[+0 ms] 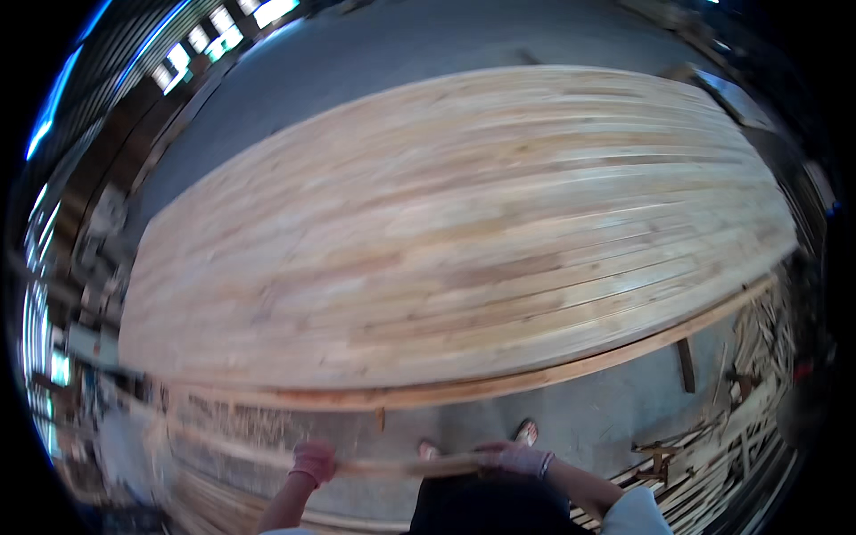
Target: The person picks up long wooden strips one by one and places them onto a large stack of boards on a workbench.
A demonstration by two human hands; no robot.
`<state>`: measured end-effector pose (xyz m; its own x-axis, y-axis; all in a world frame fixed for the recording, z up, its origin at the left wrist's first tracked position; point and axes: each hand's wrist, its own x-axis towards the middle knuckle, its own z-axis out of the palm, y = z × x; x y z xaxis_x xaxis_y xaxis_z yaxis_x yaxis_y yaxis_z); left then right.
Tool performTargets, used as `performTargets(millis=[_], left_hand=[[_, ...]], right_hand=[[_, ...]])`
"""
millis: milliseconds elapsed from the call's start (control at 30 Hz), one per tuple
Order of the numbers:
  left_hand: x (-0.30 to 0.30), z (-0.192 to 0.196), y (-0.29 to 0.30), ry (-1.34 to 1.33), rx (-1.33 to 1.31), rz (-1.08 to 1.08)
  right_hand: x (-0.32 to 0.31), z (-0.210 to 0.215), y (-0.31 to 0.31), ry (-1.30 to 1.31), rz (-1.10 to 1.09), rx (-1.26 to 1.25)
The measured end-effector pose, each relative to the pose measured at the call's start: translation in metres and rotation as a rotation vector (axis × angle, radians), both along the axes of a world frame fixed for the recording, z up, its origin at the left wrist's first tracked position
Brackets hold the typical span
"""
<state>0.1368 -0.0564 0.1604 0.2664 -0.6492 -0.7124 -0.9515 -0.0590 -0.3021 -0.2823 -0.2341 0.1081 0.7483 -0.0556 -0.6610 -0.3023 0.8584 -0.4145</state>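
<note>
Pink-gloved left hand [313, 461] and right hand [522, 459] set apart, both closed around a blurred pale wooden strip [401, 466], the strip held low before the person's body, near edge of a broad wooden panel [446, 232] beyond, grey floor [615, 392] below, scattered wood offcuts [758, 366] at right.

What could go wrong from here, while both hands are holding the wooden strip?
The wooden strip, held in the left hand and right hand, could perhaps knock against the large plank panel just ahead. Loose wood strips heaped at the right might catch a foot stepping that way.
</note>
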Motion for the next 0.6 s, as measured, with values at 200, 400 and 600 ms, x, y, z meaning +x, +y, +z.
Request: performTargets(millis=[200, 400, 600], left_hand=[[-0.068, 0.017, 0.074, 0.708, -0.310, 0.855], [-0.096, -0.087, 0.106, 1.857, -0.700, 1.726], [-0.039, -0.103, 0.096, 2.007, -0.856, 2.043]], right_hand=[[0.120, 0.004, 0.042, -0.046, 0.120, -0.049], [0.222, -0.006, 0.099, -0.167, 0.443, -0.851], [0.229, -0.033, 0.111, -0.060, 0.172, -0.487]])
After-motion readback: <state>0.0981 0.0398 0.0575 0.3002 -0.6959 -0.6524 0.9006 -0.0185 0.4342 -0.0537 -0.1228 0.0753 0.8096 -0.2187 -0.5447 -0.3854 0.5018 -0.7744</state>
